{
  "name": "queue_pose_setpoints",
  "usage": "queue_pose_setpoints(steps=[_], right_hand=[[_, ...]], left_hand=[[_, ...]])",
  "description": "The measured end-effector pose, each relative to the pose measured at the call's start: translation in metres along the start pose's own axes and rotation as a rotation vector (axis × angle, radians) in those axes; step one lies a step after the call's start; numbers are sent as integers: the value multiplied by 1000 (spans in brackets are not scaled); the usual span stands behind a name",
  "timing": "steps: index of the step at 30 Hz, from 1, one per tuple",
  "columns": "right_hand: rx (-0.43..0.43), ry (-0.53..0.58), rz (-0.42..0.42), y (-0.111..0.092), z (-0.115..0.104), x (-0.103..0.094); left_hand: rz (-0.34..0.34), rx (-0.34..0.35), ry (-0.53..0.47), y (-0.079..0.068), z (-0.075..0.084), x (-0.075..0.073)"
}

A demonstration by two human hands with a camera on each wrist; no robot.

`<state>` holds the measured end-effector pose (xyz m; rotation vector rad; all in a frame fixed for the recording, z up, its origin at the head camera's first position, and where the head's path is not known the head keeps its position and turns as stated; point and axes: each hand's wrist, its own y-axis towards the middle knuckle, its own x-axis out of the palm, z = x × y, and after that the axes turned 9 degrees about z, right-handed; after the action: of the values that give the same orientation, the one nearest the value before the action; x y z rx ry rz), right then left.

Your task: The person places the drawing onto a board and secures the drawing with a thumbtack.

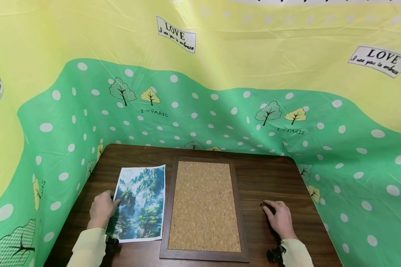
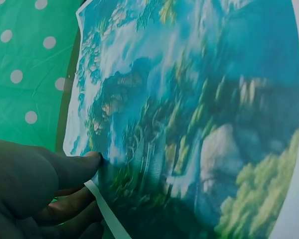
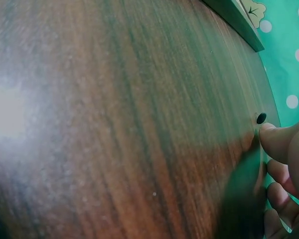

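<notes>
On the left of the table, my left hand (image 1: 102, 209) pinches the left edge of a landscape print (image 1: 142, 202) with misty mountains and trees. In the left wrist view the thumb (image 2: 92, 160) lies on the printed face, fingers behind the sheet, which bows slightly. A cork board (image 1: 205, 207) in a dark brown frame lies just right of the print. To the right of the board, my right hand (image 1: 280, 218) pinches a small black pin (image 3: 261, 118) at the tips of thumb and index finger, low over the wood. Its exact shape is too small to make out.
All of this is on a dark wood-grain table (image 1: 267, 174) with rounded far corners. A green and yellow printed curtain (image 1: 214, 118) with white dots hangs around its back and sides. Both wrists wear dark straps below pale sleeves (image 1: 88, 248).
</notes>
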<state>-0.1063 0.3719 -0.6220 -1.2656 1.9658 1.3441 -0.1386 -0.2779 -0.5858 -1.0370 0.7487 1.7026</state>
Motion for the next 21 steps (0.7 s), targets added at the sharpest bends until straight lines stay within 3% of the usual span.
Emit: queue_pose_setpoints(steps=[9,17,21], right_hand=[[-5,-3,1,2,0,2],[4,2,-26,3,-3,0],[10,7,-38,3,-3,-1]], left_hand=[[-61,-55,-98,3,-5,-1],[-19,-58,-158,6,-16,-8],[-14,-91,-177,7,-22,-12]])
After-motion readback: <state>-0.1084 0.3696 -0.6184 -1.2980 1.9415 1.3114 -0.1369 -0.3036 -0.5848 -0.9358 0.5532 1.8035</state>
